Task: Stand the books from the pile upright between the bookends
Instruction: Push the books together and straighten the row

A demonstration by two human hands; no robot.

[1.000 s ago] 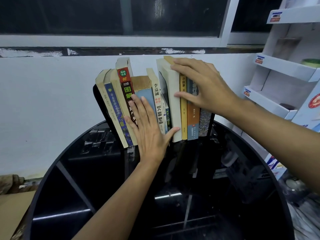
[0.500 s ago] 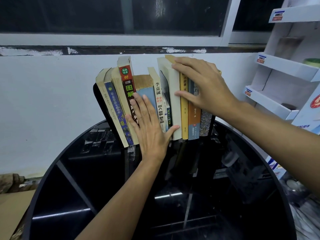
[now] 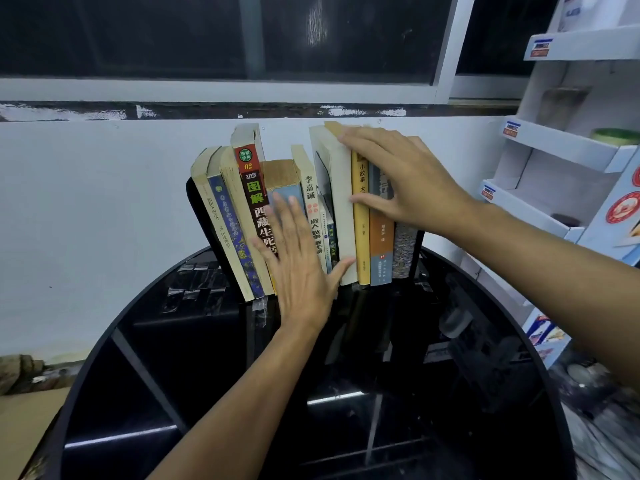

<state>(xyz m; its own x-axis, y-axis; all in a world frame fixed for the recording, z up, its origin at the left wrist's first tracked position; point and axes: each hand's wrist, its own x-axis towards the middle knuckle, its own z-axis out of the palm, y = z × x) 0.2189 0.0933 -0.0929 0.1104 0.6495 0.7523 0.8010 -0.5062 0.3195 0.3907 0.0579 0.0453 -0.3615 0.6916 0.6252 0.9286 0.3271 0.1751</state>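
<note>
Since the earlier frame nothing of note has moved; both your hands keep their stations on the row, and the books (image 3: 254, 216) stand as they did. Location: the row sits at the far side of the black round table (image 3: 346, 427), near the white wall, between the left bookend (image 3: 194, 209) and the right bookend (image 3: 420, 244).

Risk, as judged: the left-hand volumes lean left on their bookend, while the right-hand ones stand near upright; the slack shows in the middle, so lifting either palm too soon may let the middle books slump; a hard shove may slide a bookend on the glossy top, or drive the thin middle spines farther back out of line.

Grip: your left hand (image 3: 298, 271) lies flat, fingers straight, pressed on the middle spines, thumb touching the foot of the pale book (image 3: 341, 220); your right hand (image 3: 408, 181) spreads uncurled across the tops and spines at the right, thumb on the yellow book (image 3: 361, 247); neither clasps anything.
</note>
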